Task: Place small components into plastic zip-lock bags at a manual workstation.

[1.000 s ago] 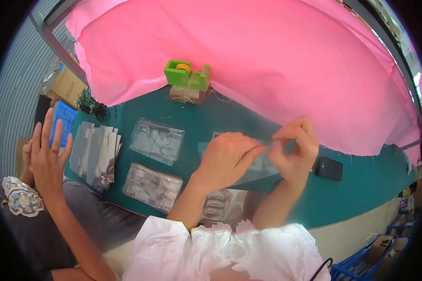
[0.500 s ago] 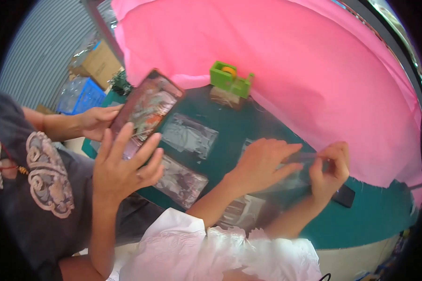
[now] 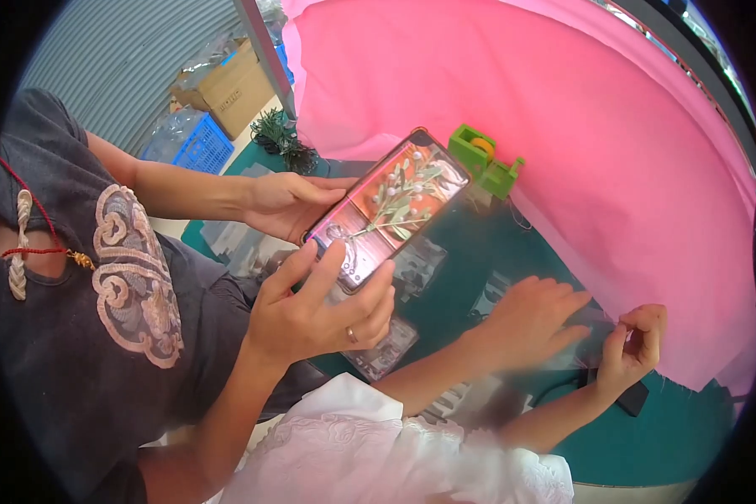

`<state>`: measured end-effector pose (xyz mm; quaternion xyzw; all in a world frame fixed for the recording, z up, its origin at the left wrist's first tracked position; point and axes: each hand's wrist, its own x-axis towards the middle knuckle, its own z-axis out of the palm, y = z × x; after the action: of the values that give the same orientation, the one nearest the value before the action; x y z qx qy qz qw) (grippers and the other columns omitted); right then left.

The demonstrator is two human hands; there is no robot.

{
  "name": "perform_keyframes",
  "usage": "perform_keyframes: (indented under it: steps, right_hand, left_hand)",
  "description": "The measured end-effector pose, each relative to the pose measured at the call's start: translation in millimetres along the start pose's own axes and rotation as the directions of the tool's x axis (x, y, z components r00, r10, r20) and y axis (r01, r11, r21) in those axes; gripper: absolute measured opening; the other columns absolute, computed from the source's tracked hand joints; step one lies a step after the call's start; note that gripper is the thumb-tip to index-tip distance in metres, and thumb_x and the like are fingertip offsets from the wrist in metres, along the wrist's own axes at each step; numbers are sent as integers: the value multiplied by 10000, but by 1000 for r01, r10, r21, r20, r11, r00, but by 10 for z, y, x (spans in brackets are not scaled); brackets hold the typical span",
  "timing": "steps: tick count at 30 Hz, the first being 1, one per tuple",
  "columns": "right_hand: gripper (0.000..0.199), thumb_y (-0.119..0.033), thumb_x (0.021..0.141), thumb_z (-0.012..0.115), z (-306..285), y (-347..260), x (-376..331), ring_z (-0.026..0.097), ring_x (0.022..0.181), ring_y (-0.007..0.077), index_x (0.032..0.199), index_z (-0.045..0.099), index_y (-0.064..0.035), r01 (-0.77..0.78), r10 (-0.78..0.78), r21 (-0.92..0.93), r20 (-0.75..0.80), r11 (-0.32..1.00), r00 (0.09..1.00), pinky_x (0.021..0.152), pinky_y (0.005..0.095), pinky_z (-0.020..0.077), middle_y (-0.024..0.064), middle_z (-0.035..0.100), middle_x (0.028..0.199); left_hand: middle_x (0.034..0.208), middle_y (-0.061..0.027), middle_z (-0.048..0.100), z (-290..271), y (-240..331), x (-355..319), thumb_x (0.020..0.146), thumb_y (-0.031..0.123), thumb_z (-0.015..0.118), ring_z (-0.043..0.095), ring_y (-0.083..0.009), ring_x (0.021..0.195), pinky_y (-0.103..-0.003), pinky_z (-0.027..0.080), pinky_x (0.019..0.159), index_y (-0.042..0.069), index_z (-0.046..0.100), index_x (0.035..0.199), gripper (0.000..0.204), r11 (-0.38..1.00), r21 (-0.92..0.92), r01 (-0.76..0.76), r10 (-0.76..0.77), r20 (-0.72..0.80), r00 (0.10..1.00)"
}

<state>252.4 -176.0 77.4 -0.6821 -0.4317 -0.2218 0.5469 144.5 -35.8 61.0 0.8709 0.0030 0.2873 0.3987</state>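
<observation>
Over the right part of the table, my right hand (image 3: 637, 349) pinches the edge of a clear plastic bag (image 3: 581, 346). My left hand (image 3: 531, 323) is beside it, fingers stretched out and slightly apart; I cannot tell whether they touch the film. On the left a person in a dark shirt holds a phone (image 3: 395, 202) whose screen shows a leafy sprig with pale berries. That person's other hand (image 3: 319, 311) has its fingers spread by the phone's lower end. Flat clear packets (image 3: 382, 349) lie on the table under and around the phone.
A green tape dispenser (image 3: 485, 160) stands at the back of the green table (image 3: 441, 311), against a pink cloth (image 3: 512, 76). A black object (image 3: 632, 398) lies under my right wrist. Dark green sprigs (image 3: 284, 139), a blue crate (image 3: 202, 144) and a cardboard box (image 3: 231, 88) are at the far left.
The whole view has shifted, with the scene moving right and down. The phone has turned and its screen shows more clearly. My hands stay near each other at the plastic bag.
</observation>
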Motion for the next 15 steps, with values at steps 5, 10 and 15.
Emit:
perform_keyframes:
  steps: [5, 10, 15]
  right_hand:
    - [152, 20, 605, 543, 34, 7, -4, 425, 692, 162, 754, 552, -11, -11, 11, -11, 26, 1000, 1000, 549, 249, 314, 66, 451, 800]
    - [144, 7, 613, 547, 31, 51, -7, 422, 693, 166, 757, 550, -9, -24, 25, -16, 32, 1000, 999, 549, 254, 313, 65, 448, 795]
    - [126, 74, 670, 488, 32, 35, -5, 413, 731, 150, 775, 526, 14, -26, 25, 9, 80, 1000, 996, 620, 242, 329, 62, 429, 819]
  left_hand:
    - [860, -108, 607, -18, -37, -15, 862, 314, 617, 573, -266, 814, -386, 431, 741, -4, 584, 1167, 442, 1000, -1, 13, -13, 10, 1000]
    - [882, -118, 609, -4, -48, 0, 858, 290, 602, 578, -270, 845, -389, 424, 769, -4, 577, 1167, 428, 999, -14, 40, -40, 40, 998]
    - [868, -103, 595, 16, -68, -7, 867, 328, 627, 564, -256, 807, -375, 427, 734, -13, 570, 1188, 471, 999, 29, 15, -15, 13, 1000]
